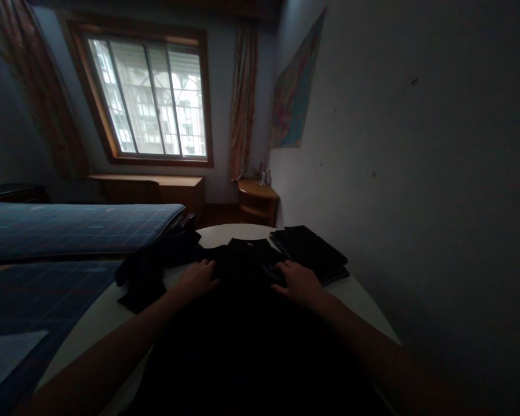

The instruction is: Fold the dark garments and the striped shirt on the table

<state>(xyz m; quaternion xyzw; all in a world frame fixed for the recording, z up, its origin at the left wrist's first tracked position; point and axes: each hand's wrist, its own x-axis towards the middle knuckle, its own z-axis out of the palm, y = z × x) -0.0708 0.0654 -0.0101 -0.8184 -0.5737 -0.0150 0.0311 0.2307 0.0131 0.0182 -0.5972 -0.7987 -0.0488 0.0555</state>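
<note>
A black collared shirt point(251, 323) is spread out on a round white table point(231, 231), its collar at the far end. My left hand point(198, 278) rests on the left side of the shirt below the collar, thumb apart from the fingers. On the opposite side, my right hand point(298, 282) lies on the fabric with its fingers spread and thumb pointing inward. Dim light hides the shirt's folds and lower edge.
A folded stack of dark clothes point(314, 248) sits at the table's right rear. Rumpled dark clothing point(145, 274) lies at the left edge, beside a bed with a blue plaid cover point(69, 228). A wall point(437, 231) stands close on the right.
</note>
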